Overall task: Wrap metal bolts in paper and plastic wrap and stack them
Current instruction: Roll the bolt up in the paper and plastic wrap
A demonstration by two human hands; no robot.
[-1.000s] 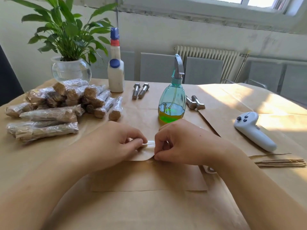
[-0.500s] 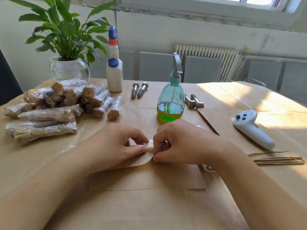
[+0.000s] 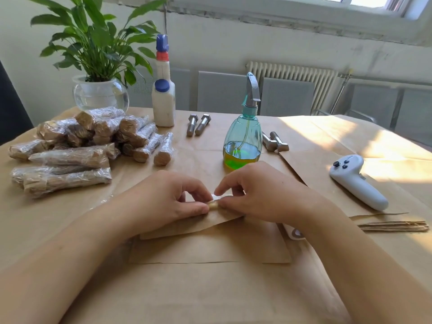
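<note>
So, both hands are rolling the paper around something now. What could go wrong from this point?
The left hand and right hand pinch the paper sheet only at the roll's middle, so its loose ends may spring open. The spray bottle stands just behind the right hand and could be knocked over when that hand lifts. The pile of wrapped bolts is heaped loosely; another round bundle on top may roll off.

Matt brown paper sheet (image 3: 210, 251), dull metal bolts (image 3: 198, 125) (glossy wrapped bundles (image 3: 70, 146))

wrapped bundles (image 3: 70, 146) left, spray bottle (image 3: 243, 139) centre, 2 bolts (image 3: 198, 124) behind, controller (image 3: 356, 181) right
</note>
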